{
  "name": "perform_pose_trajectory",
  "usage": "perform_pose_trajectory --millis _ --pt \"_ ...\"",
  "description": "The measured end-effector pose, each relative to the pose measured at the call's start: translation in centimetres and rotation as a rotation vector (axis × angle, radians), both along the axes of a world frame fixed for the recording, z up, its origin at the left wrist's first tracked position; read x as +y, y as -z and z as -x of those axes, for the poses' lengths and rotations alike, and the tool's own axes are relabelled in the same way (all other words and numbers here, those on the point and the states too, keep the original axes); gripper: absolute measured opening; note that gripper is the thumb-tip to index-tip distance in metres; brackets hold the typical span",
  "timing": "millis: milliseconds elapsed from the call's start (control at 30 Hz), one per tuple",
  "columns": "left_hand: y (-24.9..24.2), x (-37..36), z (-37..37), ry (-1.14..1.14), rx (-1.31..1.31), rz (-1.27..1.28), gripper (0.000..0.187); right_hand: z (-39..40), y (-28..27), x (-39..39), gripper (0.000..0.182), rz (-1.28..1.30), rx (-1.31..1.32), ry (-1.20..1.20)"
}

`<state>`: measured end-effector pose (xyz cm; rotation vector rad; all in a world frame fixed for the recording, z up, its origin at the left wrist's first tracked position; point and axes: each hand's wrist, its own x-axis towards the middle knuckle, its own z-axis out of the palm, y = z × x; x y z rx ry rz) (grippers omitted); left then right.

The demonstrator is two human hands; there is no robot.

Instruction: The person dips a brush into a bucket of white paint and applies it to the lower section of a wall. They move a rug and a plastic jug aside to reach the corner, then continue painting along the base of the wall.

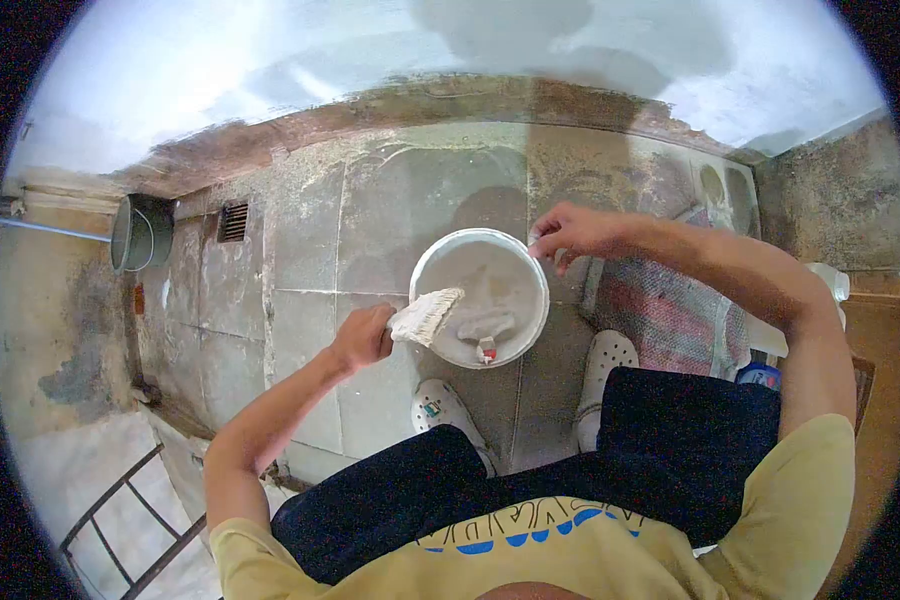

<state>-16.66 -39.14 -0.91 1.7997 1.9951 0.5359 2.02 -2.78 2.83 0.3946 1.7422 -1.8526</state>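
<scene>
A white round bucket [540,310] stands on the tiled floor between my feet, with greyish-white liquid inside. My left hand [362,337] is closed round the handle of a wide brush [425,317], whose bristles are coated white and reach over the bucket's left rim. At the bucket's upper right rim is my right hand [568,235], its fingers bent and the fingertips at the edge. Inside the bucket, near the front wall, a pale object with a red and white part [486,350] shows; I cannot make out what it is.
Ahead is a wall [370,60], white above and bare brown below. A dark bucket [142,235] lies near a floor grate [233,222] at the left. Wrapped, bubbly plastic [660,315] lies at the right, beside white containers [828,282]. A metal frame [120,520] stands lower left.
</scene>
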Motion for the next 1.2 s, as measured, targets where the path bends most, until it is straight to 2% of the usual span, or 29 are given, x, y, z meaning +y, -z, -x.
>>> perform_pose_trajectory --millis 133,300,500,733,800,1133,1200 --pt "0.4 -0.1 -1.3 -0.069 -0.070 -0.086 0.025 -0.4 0.8 -0.2 0.025 -0.031 0.062 -0.006" --pt "0.3 0.0 -0.7 -0.041 -0.024 -0.006 0.026 -0.4 0.7 -0.4 0.028 -0.138 0.169 -0.036" --pt "0.2 0.6 -0.8 -0.050 0.030 -0.001 0.027 -0.6 1.2 -0.8 0.025 -0.127 0.226 -0.012" --pt "0.0 0.7 -0.6 -0.032 -0.005 -0.003 0.024 -0.4 1.5 0.0 0.024 -0.040 0.154 0.028" --pt "0.1 0.6 -0.5 -0.031 0.013 0.016 0.024 -0.1 1.6 0.5 0.025 0.112 0.086 0.108" --pt "0.0 0.8 -0.3 -0.012 0.000 -0.048 0.023 0.7 0.1 0.9 0.024 0.059 0.036 0.112" --pt "-0.1 0.8 -0.2 -0.017 0.005 -0.026 0.024 1.0 -0.2 0.7 0.023 0.038 0.022 0.214"
